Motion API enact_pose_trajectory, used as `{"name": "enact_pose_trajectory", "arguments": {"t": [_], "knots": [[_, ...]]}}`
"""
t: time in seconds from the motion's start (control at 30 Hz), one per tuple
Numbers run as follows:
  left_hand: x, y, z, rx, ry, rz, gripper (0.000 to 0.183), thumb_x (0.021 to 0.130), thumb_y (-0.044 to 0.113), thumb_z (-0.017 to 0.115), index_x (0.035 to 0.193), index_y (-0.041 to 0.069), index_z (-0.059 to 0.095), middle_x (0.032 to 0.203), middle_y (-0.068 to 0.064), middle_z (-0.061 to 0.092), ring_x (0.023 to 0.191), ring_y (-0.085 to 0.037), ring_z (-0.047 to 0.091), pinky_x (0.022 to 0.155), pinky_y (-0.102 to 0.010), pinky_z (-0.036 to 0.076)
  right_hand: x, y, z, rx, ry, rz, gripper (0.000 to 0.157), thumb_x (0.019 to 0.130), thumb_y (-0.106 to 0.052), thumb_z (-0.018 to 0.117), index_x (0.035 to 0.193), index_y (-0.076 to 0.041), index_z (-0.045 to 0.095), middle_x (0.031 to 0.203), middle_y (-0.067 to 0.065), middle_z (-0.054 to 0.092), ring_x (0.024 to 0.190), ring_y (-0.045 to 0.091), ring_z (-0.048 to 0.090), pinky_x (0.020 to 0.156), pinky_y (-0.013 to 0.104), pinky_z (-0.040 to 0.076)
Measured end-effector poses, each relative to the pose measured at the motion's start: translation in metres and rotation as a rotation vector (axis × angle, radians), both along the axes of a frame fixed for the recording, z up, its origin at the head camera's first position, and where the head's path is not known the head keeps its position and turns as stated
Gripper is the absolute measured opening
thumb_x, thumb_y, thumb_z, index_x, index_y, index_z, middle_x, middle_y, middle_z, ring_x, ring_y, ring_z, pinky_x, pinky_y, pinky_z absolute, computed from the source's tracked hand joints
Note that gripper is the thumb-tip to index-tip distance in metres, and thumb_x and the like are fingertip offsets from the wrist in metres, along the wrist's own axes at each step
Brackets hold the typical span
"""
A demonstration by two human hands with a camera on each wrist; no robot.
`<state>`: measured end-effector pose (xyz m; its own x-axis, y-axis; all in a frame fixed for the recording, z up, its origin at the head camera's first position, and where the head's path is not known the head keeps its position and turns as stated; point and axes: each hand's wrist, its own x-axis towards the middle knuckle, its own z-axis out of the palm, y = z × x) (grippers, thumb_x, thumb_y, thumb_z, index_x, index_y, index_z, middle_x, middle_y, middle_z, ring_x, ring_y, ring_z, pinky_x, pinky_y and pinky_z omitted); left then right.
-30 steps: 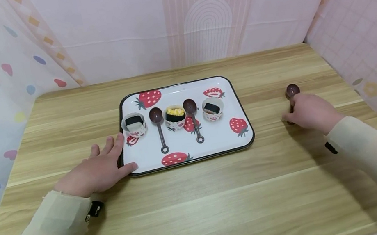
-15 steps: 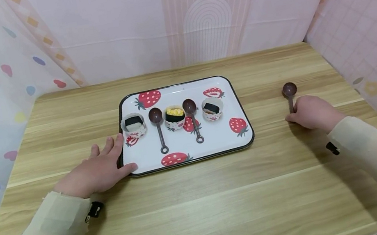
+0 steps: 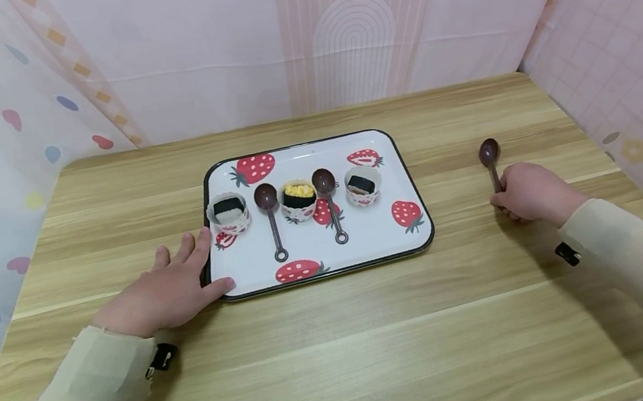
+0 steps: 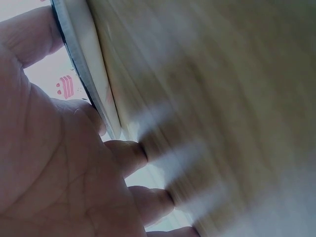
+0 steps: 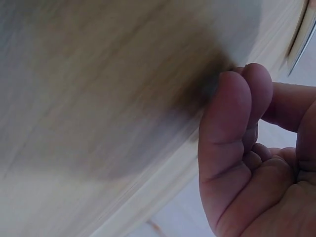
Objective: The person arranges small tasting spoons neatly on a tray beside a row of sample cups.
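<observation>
My right hand (image 3: 537, 193) pinches the handle of a brown measuring spoon (image 3: 489, 153) at the right side of the table; its round bowl points to the back. In the right wrist view curled fingers (image 5: 227, 118) hide the handle. With spread fingers my left hand (image 3: 167, 290) rests at the left edge of a white strawberry tray (image 3: 362, 254), thumb over the front left corner. On the tray two more brown spoons, a left one (image 3: 272, 219) and a right one (image 3: 330, 202), lie between three paper cups: left (image 3: 234, 226), middle (image 3: 300, 211) and right (image 3: 364, 197), each holding a sushi piece.
The wooden table (image 3: 349, 366) carries the tray left of centre. A pink and white patterned curtain (image 3: 208, 56) hangs along its back edge, and similar sheets border the left and right sides.
The right hand's fingers have shifted from near the spoon's bowl to its handle, and the bowl has swung slightly left and back. My left hand and the tray stay still.
</observation>
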<state>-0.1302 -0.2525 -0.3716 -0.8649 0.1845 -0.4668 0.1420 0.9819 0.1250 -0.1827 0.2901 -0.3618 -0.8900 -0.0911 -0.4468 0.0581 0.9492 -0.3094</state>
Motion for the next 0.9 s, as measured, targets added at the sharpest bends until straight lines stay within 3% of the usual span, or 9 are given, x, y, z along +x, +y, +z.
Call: {"name": "enact_pose_trajectory", "arguments": {"t": [0.43, 0.9], "knots": [[-0.001, 0.001, -0.001, -0.007, -0.002, 0.004, 0.11, 0.1, 0.075, 0.046, 0.169, 0.004, -0.002, 0.17, -0.038, 0.006, 0.147, -0.074, 0.005, 0.108, -0.086, 0.025, 0.0, -0.005, 0.0, -0.055, -0.007, -0.036, 0.025, 0.107, -0.015, 0.057, 0.089, 0.0, 0.063, 0.066, 0.004, 0.065, 0.058, 0.013, 0.061, 0.057, 0.03, 0.055], [-0.001, 0.0, -0.001, -0.014, -0.001, 0.004, 0.11, 0.1, 0.076, 0.045, 0.169, 0.004, -0.002, 0.17, -0.037, 0.005, 0.148, -0.074, 0.006, 0.109, -0.085, 0.027, 0.001, -0.017, 0.003, -0.126, 0.068, -0.04, 0.025, 0.106, -0.016, 0.059, 0.109, 0.008, 0.064, 0.075, 0.008, 0.07, 0.063, 0.014, 0.065, 0.057, 0.032, 0.055]]}}
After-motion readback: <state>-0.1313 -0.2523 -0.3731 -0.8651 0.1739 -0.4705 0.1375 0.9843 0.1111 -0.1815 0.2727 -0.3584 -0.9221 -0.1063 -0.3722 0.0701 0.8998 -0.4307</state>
